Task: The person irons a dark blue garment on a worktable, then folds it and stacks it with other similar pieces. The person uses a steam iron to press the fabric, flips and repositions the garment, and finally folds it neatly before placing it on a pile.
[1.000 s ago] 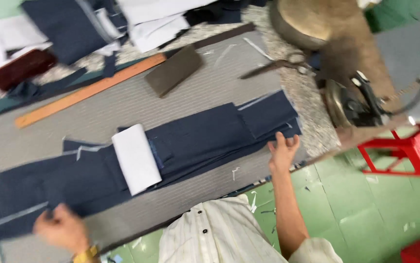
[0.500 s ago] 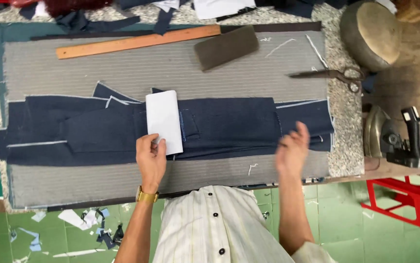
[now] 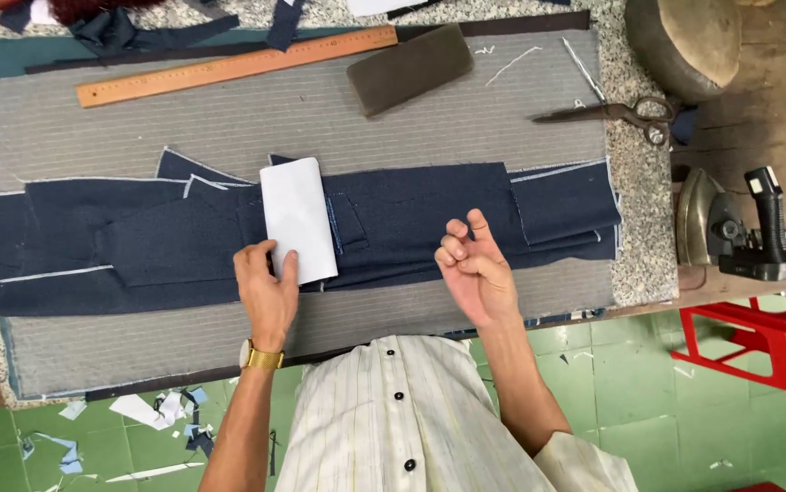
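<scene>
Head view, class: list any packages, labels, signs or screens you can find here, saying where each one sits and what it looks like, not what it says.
White card: a plain rounded rectangle lying on the dark blue fabric, its lower left corner under the left hand; no print shows.
Wooden ruler: long orange-brown strip with printed marks, along the far edge of the grey mat.
No packages, signs or screens show.
</scene>
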